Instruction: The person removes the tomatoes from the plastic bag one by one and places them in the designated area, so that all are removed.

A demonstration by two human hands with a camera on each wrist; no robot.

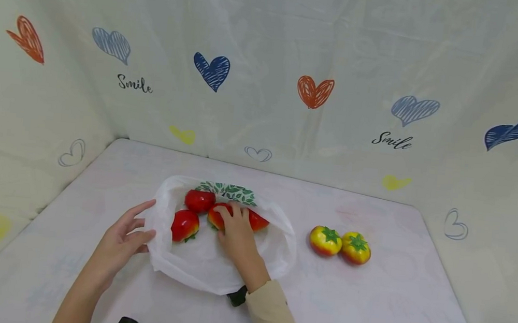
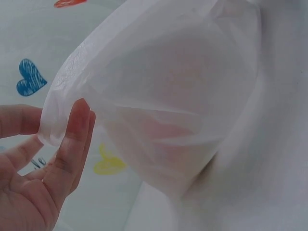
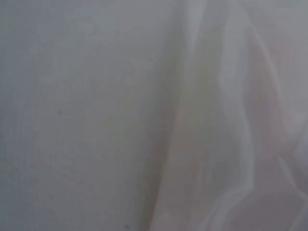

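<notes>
A white plastic bag with a green leaf print lies wide-mouthed on the table. Inside it are several glossy red toy tomatoes, including one at the back and another at the left with a green calyx. My left hand is at the bag's left rim; in the left wrist view the film runs between its thumb and fingers. Reaching into the bag, my right hand has its fingers bent over a red tomato; its fingertips are partly hidden. A further red tomato shows beside that hand.
Two yellow-and-red toy tomatoes with green calyxes sit side by side to the bag's right. The pale table meets a white curtain printed with hearts behind. The right wrist view shows only blurred table and bag film.
</notes>
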